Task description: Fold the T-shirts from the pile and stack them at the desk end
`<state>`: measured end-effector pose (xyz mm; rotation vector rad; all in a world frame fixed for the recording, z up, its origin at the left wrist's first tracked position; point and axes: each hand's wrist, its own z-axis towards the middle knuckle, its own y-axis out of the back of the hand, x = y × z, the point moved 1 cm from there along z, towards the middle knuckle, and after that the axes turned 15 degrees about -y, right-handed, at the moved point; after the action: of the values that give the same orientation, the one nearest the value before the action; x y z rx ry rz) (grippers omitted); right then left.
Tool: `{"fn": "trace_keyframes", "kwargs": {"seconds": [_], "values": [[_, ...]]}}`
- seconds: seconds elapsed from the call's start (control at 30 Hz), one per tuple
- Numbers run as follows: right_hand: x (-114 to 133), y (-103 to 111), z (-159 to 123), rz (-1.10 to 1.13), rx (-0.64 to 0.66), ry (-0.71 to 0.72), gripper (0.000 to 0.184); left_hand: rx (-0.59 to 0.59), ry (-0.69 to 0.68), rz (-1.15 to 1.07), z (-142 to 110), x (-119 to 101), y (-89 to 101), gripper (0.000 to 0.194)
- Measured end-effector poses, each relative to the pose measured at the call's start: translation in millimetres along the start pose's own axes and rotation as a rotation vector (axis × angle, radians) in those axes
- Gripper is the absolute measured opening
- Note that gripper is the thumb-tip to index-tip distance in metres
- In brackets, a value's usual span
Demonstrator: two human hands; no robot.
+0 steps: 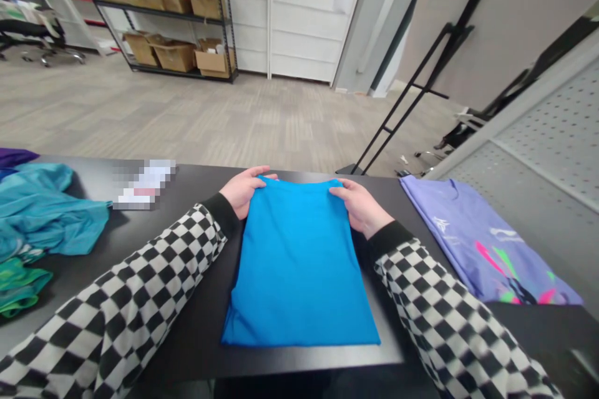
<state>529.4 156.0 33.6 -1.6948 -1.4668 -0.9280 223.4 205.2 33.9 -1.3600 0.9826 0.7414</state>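
Observation:
A blue garment (299,262), folded into a rectangle, lies on the black table (187,324) in front of me. My left hand (242,192) pinches its far left corner between thumb and fingers. At the far right corner, my right hand (358,201) grips the cloth the same way, thumb on top. The far edge sags slightly between the two hands, while the near edge rests flat by the table's front. Parts of the fingers are hidden under the fabric.
A folded lavender T-shirt (491,243) with a bright print lies at the right. Loose teal cloth (51,206) and green cloth (21,287) are heaped at the left, near a blurred white item (147,184). Beyond stand shelves with cardboard boxes (175,55) and a black stand (407,100).

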Motion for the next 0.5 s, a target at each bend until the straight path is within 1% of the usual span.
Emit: {"fn": "trace_keyframes", "kwargs": {"seconds": [0.1,0.17,0.27,0.33,0.4,0.43,0.5], "values": [[-3,0,10,-0.078,-0.129,0.136,0.056,-0.011,-0.068,0.022,6,2,-4.0,0.069],[-6,-1,15,-0.131,-0.200,0.196,0.063,-0.005,-0.109,0.040,11,3,-6.3,0.067],[-8,-2,20,-0.238,-0.284,0.263,0.068,0.008,-0.175,0.078,17,6,-8.6,0.064],[-7,0,20,-0.327,-0.342,0.313,0.068,0.023,-0.222,0.123,22,8,-9.1,0.063],[-5,2,20,-0.436,-0.413,0.382,0.065,0.038,-0.279,0.231,26,9,-7.9,0.063],[-4,3,20,-0.498,-0.438,0.429,0.063,0.056,-0.322,0.324,27,10,-6.8,0.062],[-2,5,19,-0.611,-0.452,0.529,0.055,0.130,-0.446,0.565,28,10,-4.5,0.057]]}}
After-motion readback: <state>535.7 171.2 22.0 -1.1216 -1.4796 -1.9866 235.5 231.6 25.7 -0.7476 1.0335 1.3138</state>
